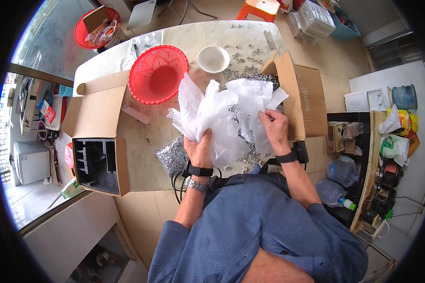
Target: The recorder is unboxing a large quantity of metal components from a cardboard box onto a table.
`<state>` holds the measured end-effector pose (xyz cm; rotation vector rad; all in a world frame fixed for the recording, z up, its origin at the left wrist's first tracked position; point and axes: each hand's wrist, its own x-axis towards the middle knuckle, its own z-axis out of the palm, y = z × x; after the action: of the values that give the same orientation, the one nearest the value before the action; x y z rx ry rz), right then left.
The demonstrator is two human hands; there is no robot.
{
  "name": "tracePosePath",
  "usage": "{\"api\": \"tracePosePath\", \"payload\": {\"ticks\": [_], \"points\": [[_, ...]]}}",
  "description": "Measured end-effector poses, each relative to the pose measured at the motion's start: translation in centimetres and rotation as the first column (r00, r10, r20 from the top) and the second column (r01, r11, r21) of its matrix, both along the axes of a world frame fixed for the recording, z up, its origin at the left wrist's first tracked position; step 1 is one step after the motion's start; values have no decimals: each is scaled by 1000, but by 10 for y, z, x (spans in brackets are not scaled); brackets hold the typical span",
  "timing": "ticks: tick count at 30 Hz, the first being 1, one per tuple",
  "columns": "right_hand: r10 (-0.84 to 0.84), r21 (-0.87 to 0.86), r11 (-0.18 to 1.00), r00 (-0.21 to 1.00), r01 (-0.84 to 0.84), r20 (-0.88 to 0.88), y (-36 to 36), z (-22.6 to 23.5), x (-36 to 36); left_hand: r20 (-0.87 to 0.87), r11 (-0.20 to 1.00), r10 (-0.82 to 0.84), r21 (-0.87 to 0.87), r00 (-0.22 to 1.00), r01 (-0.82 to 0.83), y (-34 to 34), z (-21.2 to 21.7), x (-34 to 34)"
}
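A bunch of crumpled, translucent white plastic bags [203, 106] is spread in front of me over the table. My left hand [198, 150] is closed round the lower left part of the bunch. With thumb and fingertips, my right hand [275, 126] pinches the edge of the white plastic on the right. Small silver metal parts [245, 137] show through and between the sheets. More of these metal pieces [236, 73] lie loose behind the bags. Beside my left hand sits a filled bag of silver parts [171, 154], partly covered by the white plastic.
A red plastic basket [136, 70] and a white bowl [213, 60] stand farther back on the table [146, 141]. An open cardboard box with a black insert [99, 115] is at the left. Another cardboard box [310, 96] stands at the right edge, close to my right hand.
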<state>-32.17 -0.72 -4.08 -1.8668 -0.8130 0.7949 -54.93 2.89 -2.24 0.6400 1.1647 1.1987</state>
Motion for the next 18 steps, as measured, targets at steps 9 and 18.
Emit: {"api": "tracePosePath", "payload": {"ticks": [9,18], "points": [[54,14,998,950,-62,306,7,2,5,-14,999,31,-44,999,-32,5,4,2],[-43,198,980,971,-4,236,5,49,7,2,998,68,6,998,-68,2,-1,1]]}}
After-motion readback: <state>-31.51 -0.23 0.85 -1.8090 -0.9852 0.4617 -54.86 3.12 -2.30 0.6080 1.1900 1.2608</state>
